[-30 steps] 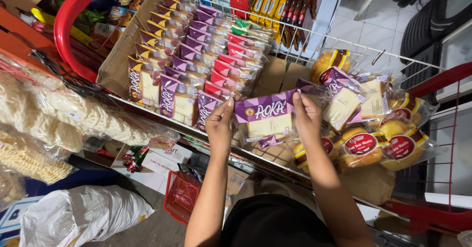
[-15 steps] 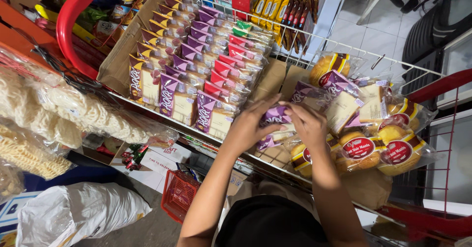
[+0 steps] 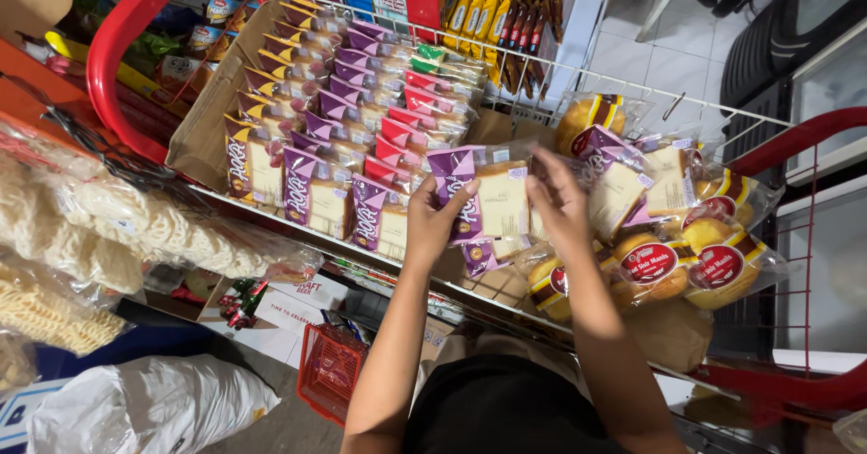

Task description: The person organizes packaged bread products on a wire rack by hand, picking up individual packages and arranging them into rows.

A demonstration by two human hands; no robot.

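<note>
Head view. We see the left hand (image 3: 440, 212) and right hand (image 3: 558, 199) together holding one purple bread pack (image 3: 483, 199), a flat glossy wrapper with a pale square slice showing through. The left grip is clamped on its purple end; the right grip closes on the opposite edge. The pack hangs just above the white wire shelf (image 3: 632, 88), between a cardboard tray (image 3: 209, 120) of upright purple, red and brown packs on the left and round buns (image 3: 686, 260) in clear crinkled bags on the right. A curved red frame (image 3: 113, 52) bounds the left side. Bags of pale noodle crackers (image 3: 135, 224) lie lower left.
</note>
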